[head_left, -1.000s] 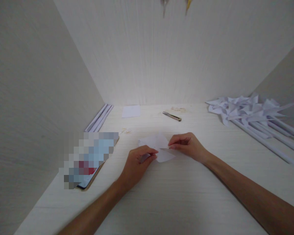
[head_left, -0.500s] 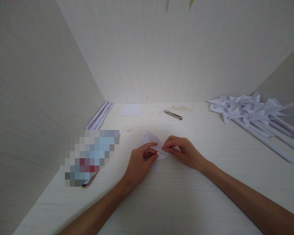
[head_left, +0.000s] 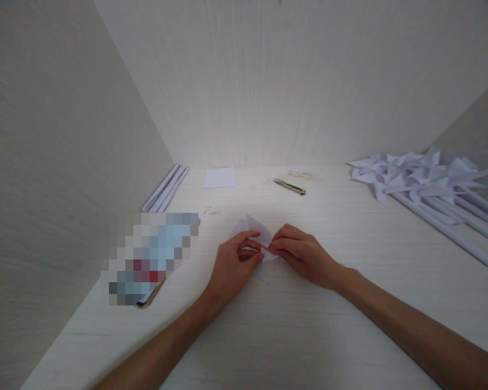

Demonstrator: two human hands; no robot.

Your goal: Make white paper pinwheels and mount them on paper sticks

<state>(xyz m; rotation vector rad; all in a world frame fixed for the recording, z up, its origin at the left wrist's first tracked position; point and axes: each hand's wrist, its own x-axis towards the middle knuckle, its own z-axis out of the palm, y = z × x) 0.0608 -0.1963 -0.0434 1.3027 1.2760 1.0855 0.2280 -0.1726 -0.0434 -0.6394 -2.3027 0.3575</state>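
A white paper pinwheel (head_left: 258,226), its corners folded inward, is held low over the middle of the table. My left hand (head_left: 236,261) pinches it from the left between thumb and fingers, with the index finger across its centre. From the right, my right hand (head_left: 303,250) has its thumb and fingertips pressed together at the pinwheel's centre fold. Whether something small sits between the right fingertips is hidden. Part of the paper is covered by the left fingers.
Thread snips (head_left: 289,187) lie behind my hands, near thin pale scraps (head_left: 301,175). A flat paper square (head_left: 219,177) and rolled paper sticks (head_left: 166,188) are back left. A pixelated phone-like object (head_left: 158,257) lies left. Pinwheels on sticks (head_left: 415,176) are piled right.
My right fingertips have closed in tighter at the pinwheel's centre. The paper's upper corner stands out more above my left fingers. The whole view has shifted slightly.
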